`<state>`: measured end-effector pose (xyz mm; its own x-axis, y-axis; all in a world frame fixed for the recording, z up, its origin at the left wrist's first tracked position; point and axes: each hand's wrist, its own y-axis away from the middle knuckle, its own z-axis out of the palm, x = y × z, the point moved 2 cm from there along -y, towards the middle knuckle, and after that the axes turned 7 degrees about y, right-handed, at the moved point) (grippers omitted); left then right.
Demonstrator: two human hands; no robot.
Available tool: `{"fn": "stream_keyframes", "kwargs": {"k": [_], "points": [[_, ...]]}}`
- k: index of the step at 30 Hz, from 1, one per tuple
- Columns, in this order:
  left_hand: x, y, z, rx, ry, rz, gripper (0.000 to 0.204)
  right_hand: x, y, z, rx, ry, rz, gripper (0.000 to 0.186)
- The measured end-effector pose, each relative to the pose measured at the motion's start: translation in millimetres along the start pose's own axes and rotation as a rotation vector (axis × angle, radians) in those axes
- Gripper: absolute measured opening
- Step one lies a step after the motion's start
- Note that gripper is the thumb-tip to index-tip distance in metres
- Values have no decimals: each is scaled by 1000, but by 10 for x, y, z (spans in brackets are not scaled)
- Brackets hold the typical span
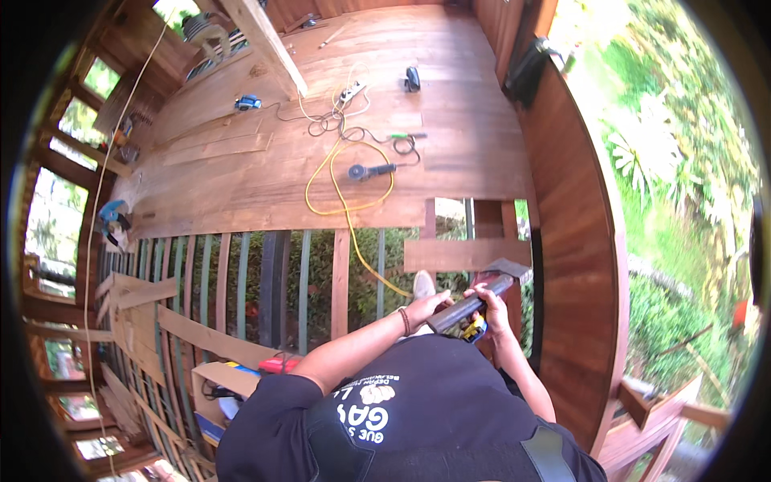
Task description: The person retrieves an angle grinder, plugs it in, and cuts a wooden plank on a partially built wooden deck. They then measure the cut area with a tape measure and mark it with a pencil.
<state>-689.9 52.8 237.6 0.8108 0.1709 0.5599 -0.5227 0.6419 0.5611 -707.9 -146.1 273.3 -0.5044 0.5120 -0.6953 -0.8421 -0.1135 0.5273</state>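
In front of my waist I hold a short dark bar (466,312), tilted with its far end up to the right. Its exact kind is not clear. My right hand (495,312) is closed round its far part. Against the near left part of the bar are the curled fingers of my left hand (430,306), which wears a wrist band. A yellow and black tape measure (475,328) sits just under the bar beside my right hand; whether the hand holds it or it hangs at my waist I cannot tell.
Open joists (340,277) with plants below lie ahead. A loose board (446,255) crosses them. Beyond, the plank floor (233,193) carries an angle grinder (371,171) and a yellow cord (309,197). A wooden wall (574,241) stands right, a cardboard box (221,376) left. Another person (210,34) bends far off.
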Motion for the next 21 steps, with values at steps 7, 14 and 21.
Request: {"fn": "stream_keyframes", "kwargs": {"k": [7,14,21], "points": [[1693,-725,-315,-522,529,204,53,-1218,-1841,1078,-99,-124,3,22],[3129,-1385,-980,-274,217,517,35,-1955,-3408,1757,-142,3,75,21],[4569,-2950,-1852,36,34,624,41,-2866,-5977,1858,-263,528,204,40]]}}
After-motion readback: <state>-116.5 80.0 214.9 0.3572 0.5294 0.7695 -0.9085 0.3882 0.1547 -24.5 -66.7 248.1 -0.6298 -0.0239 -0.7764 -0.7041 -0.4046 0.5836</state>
